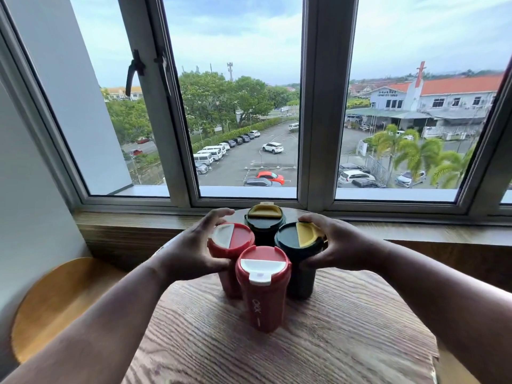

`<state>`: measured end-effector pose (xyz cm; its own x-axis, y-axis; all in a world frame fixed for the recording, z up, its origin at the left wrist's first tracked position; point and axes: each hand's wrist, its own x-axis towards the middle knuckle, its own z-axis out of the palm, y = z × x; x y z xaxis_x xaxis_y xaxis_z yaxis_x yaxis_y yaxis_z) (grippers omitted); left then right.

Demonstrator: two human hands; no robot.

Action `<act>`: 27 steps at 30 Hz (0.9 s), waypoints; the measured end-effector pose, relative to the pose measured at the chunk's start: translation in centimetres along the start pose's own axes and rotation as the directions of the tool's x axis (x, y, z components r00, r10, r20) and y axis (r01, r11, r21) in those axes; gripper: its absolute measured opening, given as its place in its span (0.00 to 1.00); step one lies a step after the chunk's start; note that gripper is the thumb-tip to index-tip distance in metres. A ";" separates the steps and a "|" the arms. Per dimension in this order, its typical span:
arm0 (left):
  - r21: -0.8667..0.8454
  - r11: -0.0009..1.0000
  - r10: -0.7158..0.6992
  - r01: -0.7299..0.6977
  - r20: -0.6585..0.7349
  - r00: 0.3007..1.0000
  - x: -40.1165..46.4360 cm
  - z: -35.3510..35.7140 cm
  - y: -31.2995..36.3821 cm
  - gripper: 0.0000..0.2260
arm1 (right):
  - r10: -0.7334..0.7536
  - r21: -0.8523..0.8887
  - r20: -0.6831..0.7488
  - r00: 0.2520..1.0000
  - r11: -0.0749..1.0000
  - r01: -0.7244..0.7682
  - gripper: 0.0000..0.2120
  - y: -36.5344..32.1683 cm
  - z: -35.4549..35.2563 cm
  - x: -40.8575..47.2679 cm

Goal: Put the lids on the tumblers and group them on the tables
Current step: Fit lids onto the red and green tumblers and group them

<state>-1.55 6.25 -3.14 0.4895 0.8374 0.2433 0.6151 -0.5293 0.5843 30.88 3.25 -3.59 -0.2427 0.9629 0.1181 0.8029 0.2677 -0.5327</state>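
Four lidded tumblers cluster on the round wooden table (332, 342). The left hand (191, 245) wraps the rear red tumbler (230, 239), the right hand (335, 242) the dark green tumbler (299, 239) — rigid, probably light and smooth-walled, so best held high around the body.

Four lidded tumblers sit bunched together on a round wood-grain table (346, 342) by the window (249, 106). The person's left hand (194, 245) cups the rear red tumbler (230, 242), fingers curled round its side. The right hand (340, 242) wraps the dark green tumbler with the yellow lid flap (300, 239). Between both grips stands the front red tumbler (263, 286); just beyond them, another dark green tumbler (264, 220).
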 end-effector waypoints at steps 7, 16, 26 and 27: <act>-0.039 0.999 -0.004 0.003 -0.015 1.000 0.0 0.2 0.0 0.43 | 0.030 0.023 -0.003 1.000 0.999 -0.030 0.54 0.6 0.4 0.1; 0.024 1.000 0.011 -0.011 -0.024 1.000 0.2 0.3 0.0 0.43 | 0.050 0.020 -0.019 0.999 0.999 -0.050 0.48 0.3 0.5 -0.3; -0.006 0.998 0.059 -0.059 0.042 0.997 0.9 -1.4 0.0 0.37 | 0.097 0.075 0.004 0.995 0.992 -0.097 0.58 -1.7 -0.6 -2.0; 0.003 0.998 0.065 -0.065 0.058 0.996 1.0 -1.5 -0.1 0.36 | 0.100 0.062 0.004 0.995 0.993 -0.100 0.58 -1.9 -0.6 -2.2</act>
<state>-2.03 7.38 -1.77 0.5632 0.7920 0.2356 0.5839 -0.5833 0.5647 30.19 0.68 -2.34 -0.1636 0.9847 0.0606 0.7879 0.1674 -0.5926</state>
